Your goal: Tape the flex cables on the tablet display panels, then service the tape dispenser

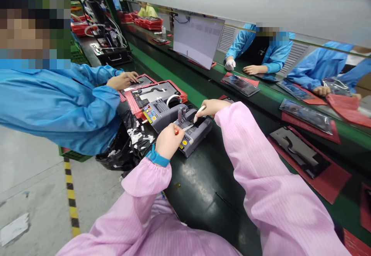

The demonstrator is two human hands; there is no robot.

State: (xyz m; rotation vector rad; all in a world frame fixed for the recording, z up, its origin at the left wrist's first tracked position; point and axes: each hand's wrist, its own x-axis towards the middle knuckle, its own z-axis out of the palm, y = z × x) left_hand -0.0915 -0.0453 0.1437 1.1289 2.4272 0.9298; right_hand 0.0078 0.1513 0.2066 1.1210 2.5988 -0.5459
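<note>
Two grey tape dispensers stand side by side at the table's edge. My left hand (169,142), in a blue wristband, is closed at the front of the nearer tape dispenser (199,134). A pale strip (189,127) runs from its fingers towards the machine; whether they grip it I cannot tell. Something small and red shows at its fingertips. Over the back of the same dispenser, my right hand (213,107) pinches a white plastic stick (199,113), its tip pointing down. Left of that machine is the second dispenser (162,113), with coloured buttons.
Flat device panels on red bubble wrap (182,93) are stacked behind the dispensers. A black bag (116,151) with white scraps hangs at left, beside a co-worker in blue (72,101). More panels (298,151) lie along the green conveyor, with co-workers opposite. A shelf beam (232,0) crosses above.
</note>
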